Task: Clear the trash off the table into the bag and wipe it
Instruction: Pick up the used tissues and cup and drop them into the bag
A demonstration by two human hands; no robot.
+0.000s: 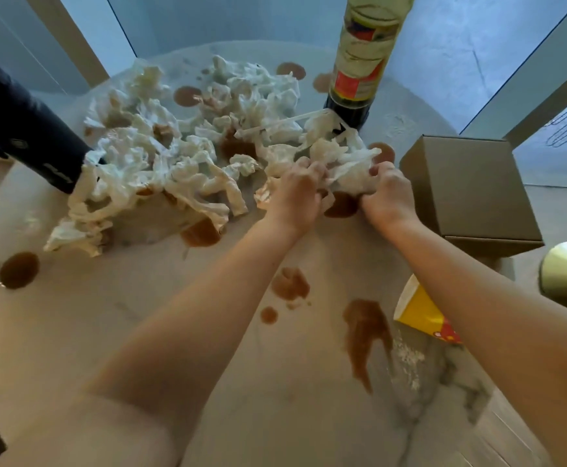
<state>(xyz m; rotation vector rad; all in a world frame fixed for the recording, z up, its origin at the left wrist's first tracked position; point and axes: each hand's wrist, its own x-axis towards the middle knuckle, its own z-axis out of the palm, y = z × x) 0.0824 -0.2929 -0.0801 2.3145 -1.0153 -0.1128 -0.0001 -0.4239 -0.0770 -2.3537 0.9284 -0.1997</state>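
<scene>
A heap of crumpled white paper tissues [181, 143], some stained brown, covers the far half of the round marble table [140, 332]. My left hand [295, 193] and my right hand [388, 193] are both closed on one wad of tissue [346, 170] at the heap's right end, just over a brown puddle [341, 205]. Brown sauce spills dot the table: a long smear [364, 335] near me, a blot [290, 284] beside it, and a round puddle [19, 269] at the left. No bag is in view.
A tall bottle with a printed label [359, 62] stands at the back right. A dark cylinder [22, 129] lies at the left edge. A closed cardboard box [471, 193] sits at the right, with a yellow paper cup [420, 311] on its side near it.
</scene>
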